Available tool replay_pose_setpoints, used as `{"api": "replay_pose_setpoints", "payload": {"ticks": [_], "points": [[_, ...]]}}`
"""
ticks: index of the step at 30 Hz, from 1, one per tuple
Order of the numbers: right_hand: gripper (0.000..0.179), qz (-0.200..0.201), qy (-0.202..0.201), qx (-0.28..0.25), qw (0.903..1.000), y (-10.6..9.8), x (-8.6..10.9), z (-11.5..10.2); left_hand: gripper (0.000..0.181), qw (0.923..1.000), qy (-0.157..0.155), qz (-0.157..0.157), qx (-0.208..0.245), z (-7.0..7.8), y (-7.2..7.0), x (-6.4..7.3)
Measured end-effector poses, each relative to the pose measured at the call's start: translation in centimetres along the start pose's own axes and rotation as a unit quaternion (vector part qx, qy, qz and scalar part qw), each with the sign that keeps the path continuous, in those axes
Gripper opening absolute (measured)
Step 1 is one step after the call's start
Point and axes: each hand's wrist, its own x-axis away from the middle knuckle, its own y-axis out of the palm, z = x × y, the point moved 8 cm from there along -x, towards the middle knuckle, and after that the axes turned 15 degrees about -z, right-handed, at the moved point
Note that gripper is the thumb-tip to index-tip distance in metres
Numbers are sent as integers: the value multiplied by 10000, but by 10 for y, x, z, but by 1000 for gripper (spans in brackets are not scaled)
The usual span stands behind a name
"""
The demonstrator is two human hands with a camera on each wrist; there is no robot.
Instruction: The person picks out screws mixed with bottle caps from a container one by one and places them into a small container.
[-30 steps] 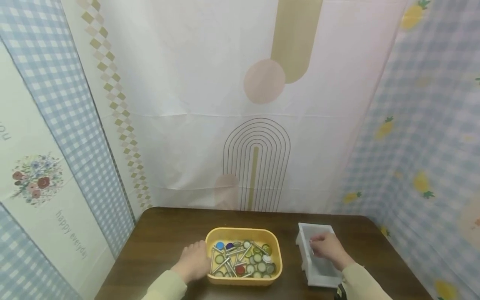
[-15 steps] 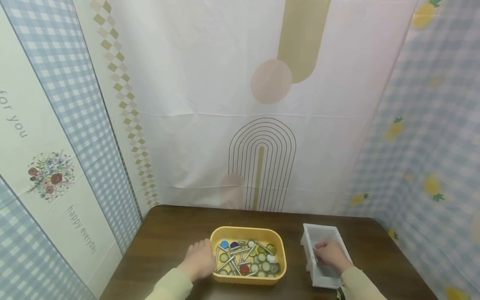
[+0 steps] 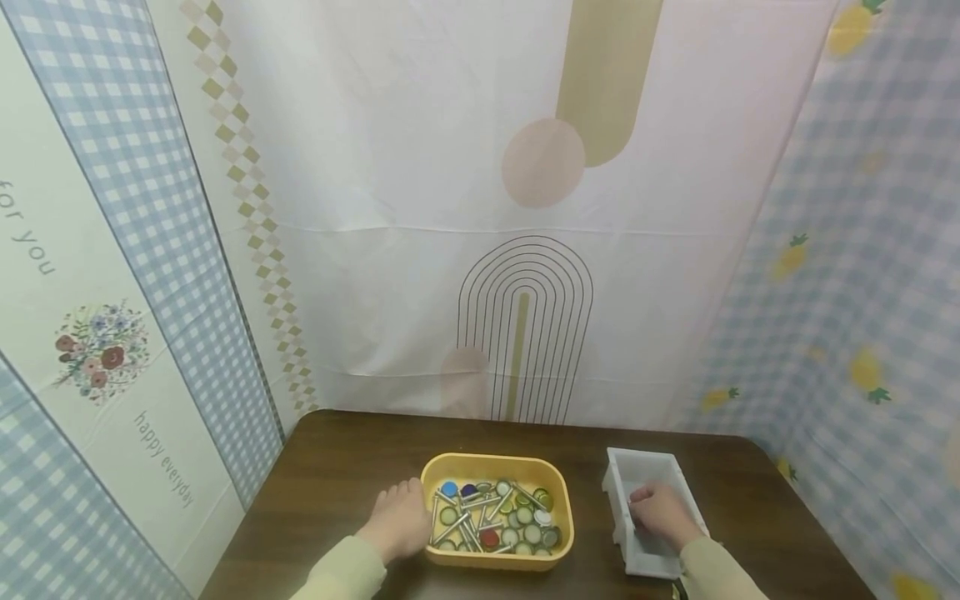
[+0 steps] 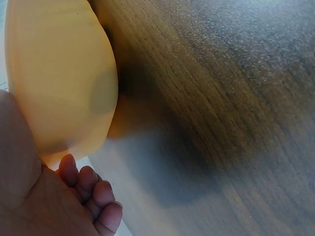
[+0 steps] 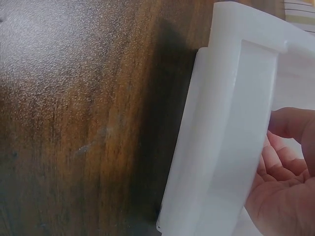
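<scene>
My left hand (image 3: 397, 521) grips the left end of a yellow plastic bin (image 3: 495, 564); in the left wrist view its fingers (image 4: 103, 193) curl beside the bin's wall (image 4: 64, 73). Inside the bin lie several silver nail-like rods (image 3: 450, 528) among bottle caps, including a blue cap (image 3: 449, 489), a red cap (image 3: 490, 537) and a white cap (image 3: 542, 517). My right hand (image 3: 666, 510) reaches down into a white plastic tray (image 3: 652, 573) at the right. Its fingers are bent, but the tray wall (image 5: 231, 128) hides the fingertips, so I cannot see whether anything is between them.
Both containers stand on a dark brown wooden table (image 3: 345, 458), with a strip of tabletop between them. A white printed cloth (image 3: 375, 292) hangs behind the table's far edge. Checked cloths hang at the left and the right.
The head view has turned slightly left, so everything sits farther right in it. My right hand has dipped lower into the white tray. My left hand stays at the yellow bin.
</scene>
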Motion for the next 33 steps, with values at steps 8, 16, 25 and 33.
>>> {"api": "replay_pose_setpoints", "payload": {"ticks": [8,16,25,33], "points": [[23,21,-34,-21,10000,-1,0,1,29,10000,39,10,-10,0,2,-1],[31,-27,-104,-317,9994,-25,-1,-17,32,10000,-1,-37,-34,-1,1,0],[39,-68,-549,-520,9971,-16,8,-79,32,10000,5,-37,62,-3,2,-2],[29,-94,-654,-207,9976,17,6,-117,31,10000,-16,-28,66,-4,4,-3]]}}
